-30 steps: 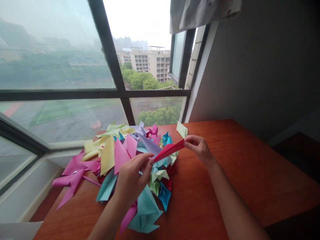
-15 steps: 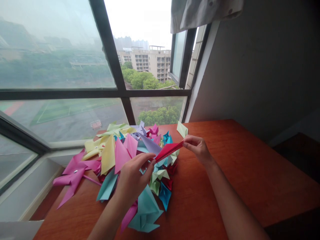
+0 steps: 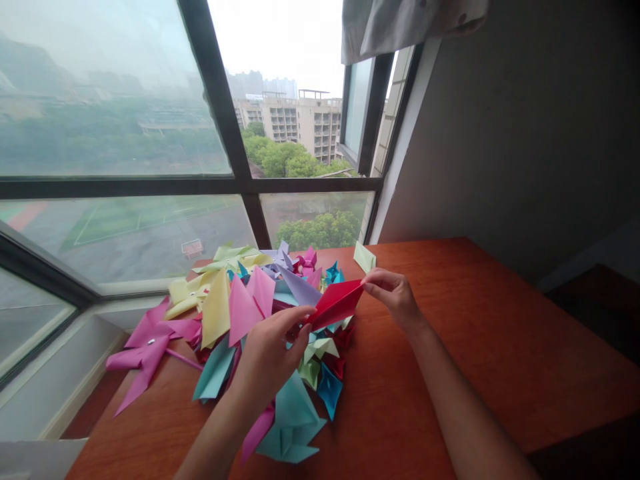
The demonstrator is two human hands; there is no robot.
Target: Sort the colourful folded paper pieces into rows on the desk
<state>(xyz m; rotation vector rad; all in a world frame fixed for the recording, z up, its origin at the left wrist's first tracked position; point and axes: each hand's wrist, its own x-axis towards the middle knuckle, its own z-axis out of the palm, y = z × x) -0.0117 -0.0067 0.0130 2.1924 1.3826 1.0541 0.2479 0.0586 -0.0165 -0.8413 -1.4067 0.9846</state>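
A folded red paper (image 3: 336, 303) is stretched between my two hands, above a pile of paper shapes. My left hand (image 3: 273, 343) pinches its near left end between thumb and fingers. At the far right tip, my right hand (image 3: 393, 293) grips it with thumb and forefinger. Just behind the red paper are a lilac folded paper (image 3: 299, 287) and a pink folded paper (image 3: 250, 303). Beneath my hands lie a pale green origami piece (image 3: 320, 353), a blue origami piece (image 3: 330, 392) and a teal folded paper (image 3: 293, 427).
A magenta pinwheel (image 3: 150, 343) lies at the left edge of the wooden table (image 3: 450, 333). Yellow folded paper (image 3: 216, 310) stands in the pile. One pale green folded paper (image 3: 365, 258) sits apart at the back, near the window frame (image 3: 315, 185). A grey wall (image 3: 490, 147) rises at right.
The red paper has turned and spread, so more of its broad face shows. My right hand has shifted slightly left; my left hand stays nearly in place.
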